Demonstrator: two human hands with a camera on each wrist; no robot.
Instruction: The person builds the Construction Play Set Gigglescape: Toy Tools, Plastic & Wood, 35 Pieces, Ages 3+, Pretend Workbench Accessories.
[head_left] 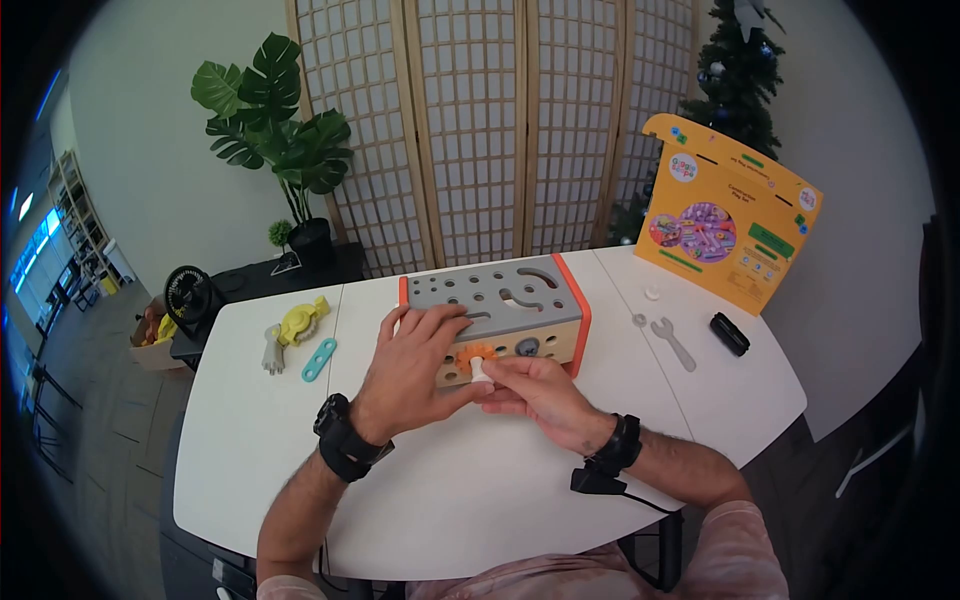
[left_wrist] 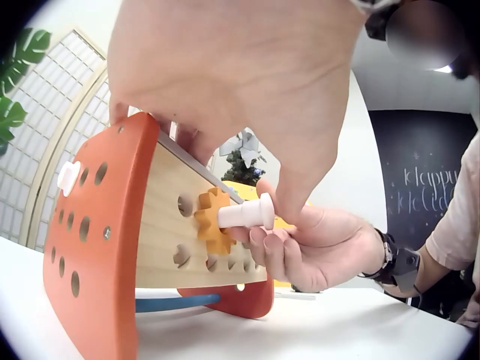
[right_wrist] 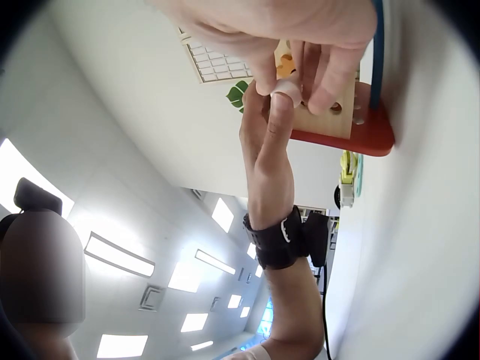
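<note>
White bolt (head_left: 478,369), lower centre, is risking jamming if the pinching right hand (head_left: 540,393) or outstretched left hand (head_left: 408,368) is tilting it.

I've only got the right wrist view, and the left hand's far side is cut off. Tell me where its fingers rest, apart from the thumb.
Observer: In the head view, the left hand has its fingers laid on the grey perforated top panel of the toy workbench.
Operator: Check the table to the right of the workbench.
Observer: A grey open-ended wrench lies there, seen only from the head camera.
Operator: Now report the outside of the workbench's left end.
Observer: The left wrist view shows a white peg head standing out from the orange-red end panel.
</note>
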